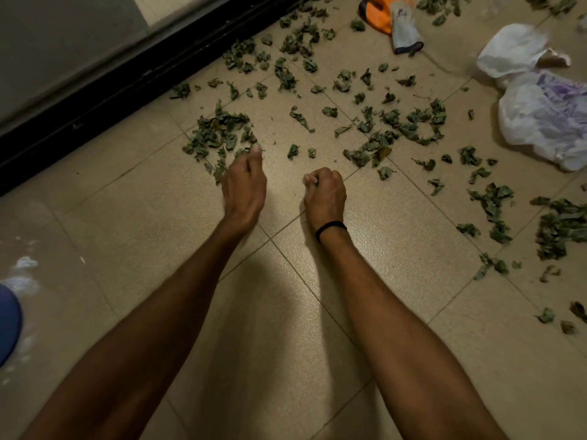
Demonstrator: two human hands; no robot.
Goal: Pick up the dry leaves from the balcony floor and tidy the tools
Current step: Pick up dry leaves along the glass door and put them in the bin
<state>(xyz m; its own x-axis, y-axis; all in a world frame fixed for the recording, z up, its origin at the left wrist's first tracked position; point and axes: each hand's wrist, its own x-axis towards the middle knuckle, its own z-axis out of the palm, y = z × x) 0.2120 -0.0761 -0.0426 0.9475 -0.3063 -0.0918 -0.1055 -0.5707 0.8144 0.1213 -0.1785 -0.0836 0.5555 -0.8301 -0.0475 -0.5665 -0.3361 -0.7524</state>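
dry green leaves [219, 134] lie scattered over the beige tiled balcony floor [127, 217], thickest ahead of the hands and off to the right. the nearest clump sits straight ahead of the left hand [244, 182] and slightly to its left, just short of the black door track [127, 81]. that hand is stretched forward with its fingers bunched to a point, the tips touching the clump's near edge. whether it already pinches a leaf i cannot tell.

the right hand [324, 192], with a black band at the wrist, is clenched into a fist just beside the left, and a scrap of green shows between its fingers, so it seems to be grasping leaves already gathered. the left hand is plainly the nearer one to this clump; the next band of leaves lies forward and to the right of the right hand.

two crumpled white plastic bags [546, 119] lie well apart at the far right. what they hold is unclear. an orange and grey work glove [390, 17] lies at the top, among leaves.
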